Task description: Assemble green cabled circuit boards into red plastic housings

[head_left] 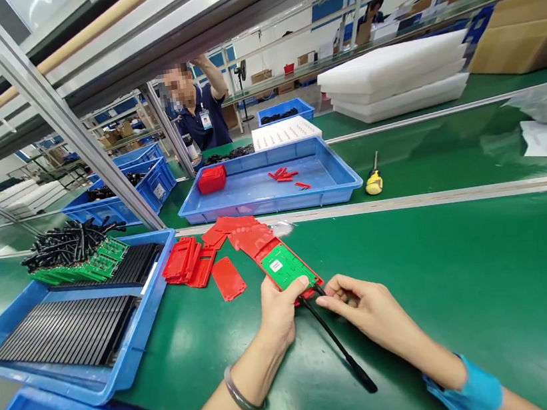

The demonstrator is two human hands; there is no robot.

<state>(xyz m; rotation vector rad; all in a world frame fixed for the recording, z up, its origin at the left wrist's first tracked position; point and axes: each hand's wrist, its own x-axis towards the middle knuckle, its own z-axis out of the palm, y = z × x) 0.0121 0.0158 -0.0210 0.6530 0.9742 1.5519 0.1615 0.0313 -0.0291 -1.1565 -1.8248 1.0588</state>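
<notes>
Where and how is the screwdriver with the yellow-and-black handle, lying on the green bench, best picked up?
Probably by its thick yellow-and-black handle, from above on the wearer's side: the screwdriver lies with that handle nearer, its thin metal shaft pointing away.

Head cam, facing fwd/down.

Board label — no legible text
</notes>
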